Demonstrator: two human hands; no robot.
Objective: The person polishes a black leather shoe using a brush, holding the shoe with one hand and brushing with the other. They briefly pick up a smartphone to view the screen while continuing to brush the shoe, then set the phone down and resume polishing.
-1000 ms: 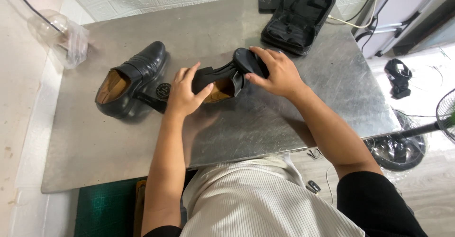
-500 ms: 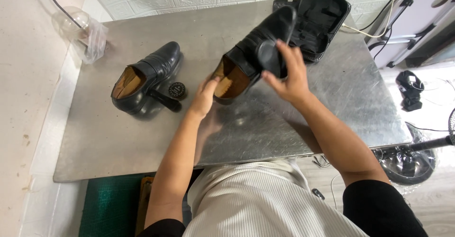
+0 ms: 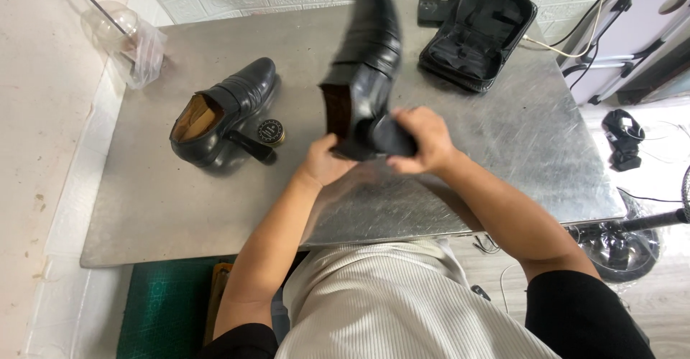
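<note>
I hold a black leather shoe [image 3: 366, 50] up above the metal table [image 3: 503, 158], its toe pointing away from me and its heel toward me. My left hand [image 3: 325, 162] grips the heel end from the left. At the right side of the heel, my right hand [image 3: 425, 139] presses a dark cloth [image 3: 392, 140] against the leather. The second black shoe [image 3: 223, 107] lies on the table to the left, opening toward me. A small round polish tin [image 3: 271, 132] and a dark brush handle [image 3: 249, 147] lie beside it.
An open black zip case [image 3: 478, 35] sits at the table's back right, with a dark flat object [image 3: 433, 8] behind it. A clear plastic bag and cup [image 3: 129, 43] stand at the back left corner. Cables, a fan base [image 3: 618, 247] and a green mat [image 3: 165, 309] are on the floor.
The held shoe has risen off the table and tipped from lying sideways to toe pointing away. Both hands have shifted down to its heel end.
</note>
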